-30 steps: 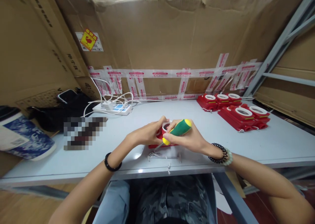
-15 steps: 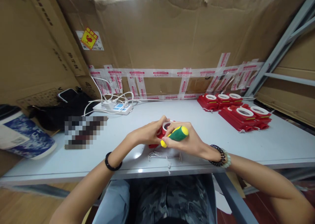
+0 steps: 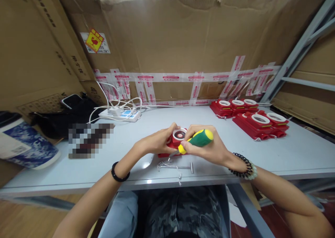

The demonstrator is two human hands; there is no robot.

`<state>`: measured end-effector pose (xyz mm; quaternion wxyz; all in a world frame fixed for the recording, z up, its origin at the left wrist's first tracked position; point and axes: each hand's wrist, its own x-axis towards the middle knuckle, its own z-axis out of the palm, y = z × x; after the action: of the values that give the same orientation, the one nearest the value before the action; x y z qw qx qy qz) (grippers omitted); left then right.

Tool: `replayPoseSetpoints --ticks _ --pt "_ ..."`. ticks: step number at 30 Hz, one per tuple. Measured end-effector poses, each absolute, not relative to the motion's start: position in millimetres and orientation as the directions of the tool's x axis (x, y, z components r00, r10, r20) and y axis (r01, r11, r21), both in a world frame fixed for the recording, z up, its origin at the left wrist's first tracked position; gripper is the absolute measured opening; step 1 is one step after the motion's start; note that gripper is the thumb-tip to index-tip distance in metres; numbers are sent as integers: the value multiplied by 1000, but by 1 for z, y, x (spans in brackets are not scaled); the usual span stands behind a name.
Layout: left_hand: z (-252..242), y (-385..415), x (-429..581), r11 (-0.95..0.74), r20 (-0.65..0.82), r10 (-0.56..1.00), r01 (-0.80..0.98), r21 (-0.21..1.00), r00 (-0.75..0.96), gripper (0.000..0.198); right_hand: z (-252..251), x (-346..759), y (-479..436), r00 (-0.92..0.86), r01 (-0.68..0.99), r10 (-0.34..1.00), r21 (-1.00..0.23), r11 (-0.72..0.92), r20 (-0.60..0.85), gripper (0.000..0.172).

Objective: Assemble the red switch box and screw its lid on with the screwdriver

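Now the right hand (image 3: 209,149) has drawn a little to the right since half a second ago, and the green and yellow screwdriver (image 3: 197,140) it grips has tipped up, so that the handle's far end stands higher and further right than before. Its fingers are closed round the handle, and the thin metal shaft runs down and left to the near edge of the red part (image 3: 175,143), where the tip seems to meet it, though the contact itself is too small to be sure of. With the hand moved off, the white ring on top of the red part shows more fully than it did. The left hand (image 3: 157,142) has hardly shifted: it curls round the left side of the red part and pins it to the table (image 3: 131,140), near the front edge. Judging by this, the tool is being re-angled on the same spot rather than taken away. Loose screws and metal rods (image 3: 175,167) lie just in front of the hands, and finished red parts (image 3: 248,116) sit in a group well apart at the right rear.
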<state>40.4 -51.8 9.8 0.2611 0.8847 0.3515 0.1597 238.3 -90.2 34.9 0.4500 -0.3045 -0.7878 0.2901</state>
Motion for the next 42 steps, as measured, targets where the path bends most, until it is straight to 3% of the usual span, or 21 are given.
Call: replayPoseSetpoints --ticks 11,17,28,42 --pt "11 -51 39 -573 71 724 542 614 686 52 67 282 -82 -190 231 754 -718 657 629 14" --pt "12 -51 39 -541 28 745 580 609 666 54 71 289 -59 4 242 812 -788 566 584 17" --pt "13 -52 41 -534 31 752 581 615 658 54 57 278 -40 -73 241 848 -816 525 525 9" --pt "13 -53 41 -545 41 747 576 609 664 56 54 273 -39 -128 341 826 -758 556 549 11"
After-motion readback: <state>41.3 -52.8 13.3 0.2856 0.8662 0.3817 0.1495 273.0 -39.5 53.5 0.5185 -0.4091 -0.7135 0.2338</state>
